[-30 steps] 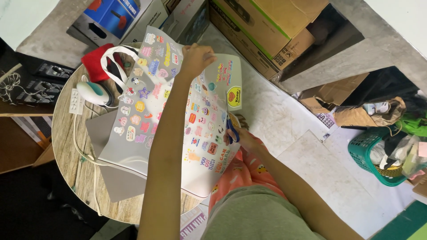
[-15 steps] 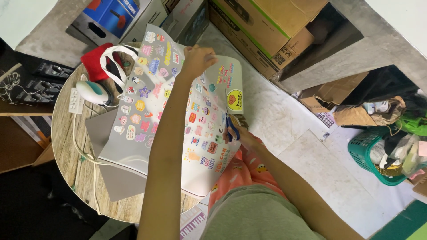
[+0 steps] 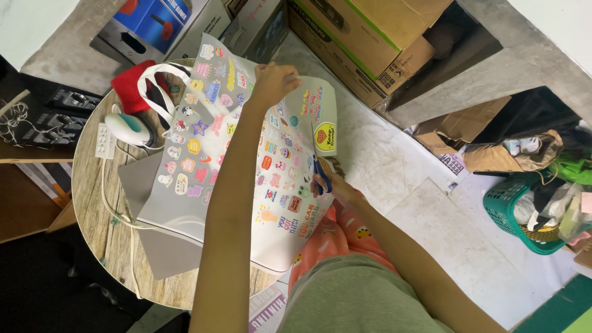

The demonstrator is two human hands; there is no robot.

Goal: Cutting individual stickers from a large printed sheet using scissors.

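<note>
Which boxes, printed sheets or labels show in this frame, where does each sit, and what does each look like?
Sticker sheet: large, pale grey, covered in small colourful stickers, across the round table, held by the left hand.
Blue box: top left, blue with a red picture.
Cardboard boxes: top centre, brown with green stripe.
Printed label: small, white and dark, on the floor at right.

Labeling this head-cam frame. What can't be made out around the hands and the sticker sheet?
Head view, the only view:
- Scissors: only a blue handle shows in the right hand; the blades are hidden by hand and sticker sheet.
- Left hand: fingertips curl over the sheet's top edge, out of sight.
- Sheet's middle: covered by the left forearm.
- Individual stickers: too small to tell apart.
- Round wooden table: near edge cut off by the frame bottom.
</note>
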